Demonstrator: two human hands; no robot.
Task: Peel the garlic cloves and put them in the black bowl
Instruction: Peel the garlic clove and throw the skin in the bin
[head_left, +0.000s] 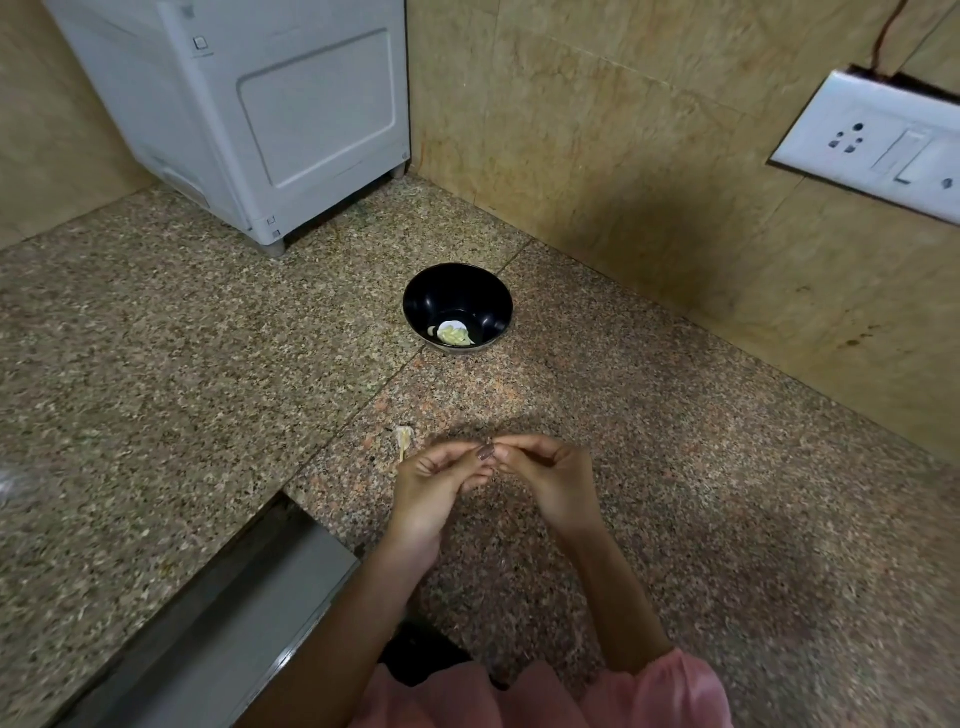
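Over the counter (701, 467), the left hand (434, 486) and right hand (548, 475) pinch a presumed clove, hidden between them, best held firm while a nail lifts the skin.

Glossy black bowl (458, 304); speckled polished granite counter (156, 338); matt white plastic appliance (260, 104)

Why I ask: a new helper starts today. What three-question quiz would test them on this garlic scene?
1. True or false: the black bowl is empty.
2. What lies on the counter beside the left hand? A spoon, B garlic skin, C knife.
3. Fill in: the wall socket is on the person's ___ side.
Key: 1 false, peeled garlic lies inside; 2 B; 3 right.
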